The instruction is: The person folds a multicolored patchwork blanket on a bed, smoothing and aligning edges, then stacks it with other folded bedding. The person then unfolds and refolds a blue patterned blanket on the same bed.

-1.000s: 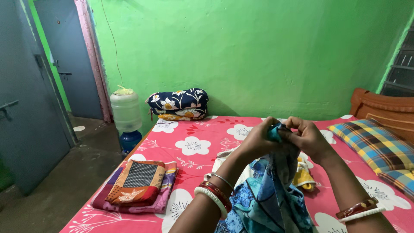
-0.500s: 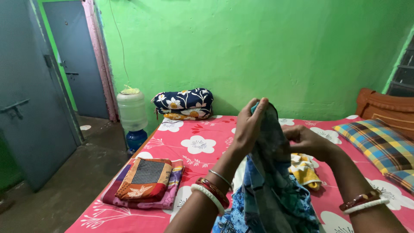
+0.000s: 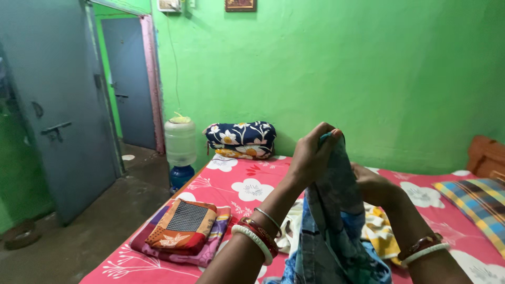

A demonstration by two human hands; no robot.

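Now, cloth: the blue patterned cloth [image 3: 336, 221] hangs straight down from our fingers, long axis upright, its lower end out of view in front of us.
Left hand: our left hand [image 3: 314, 152] is raised highest, fingertips pinched tight on the cloth's top edge.
Right hand: our right hand [image 3: 372, 184] sits lower, just behind the cloth's right side, touching it; we cannot tell its grip.
Nearer hand: the left, at the top.
Under the fingers: a yellow garment [image 3: 380, 231] on the pink flowered bedsheet [image 3: 247, 189].
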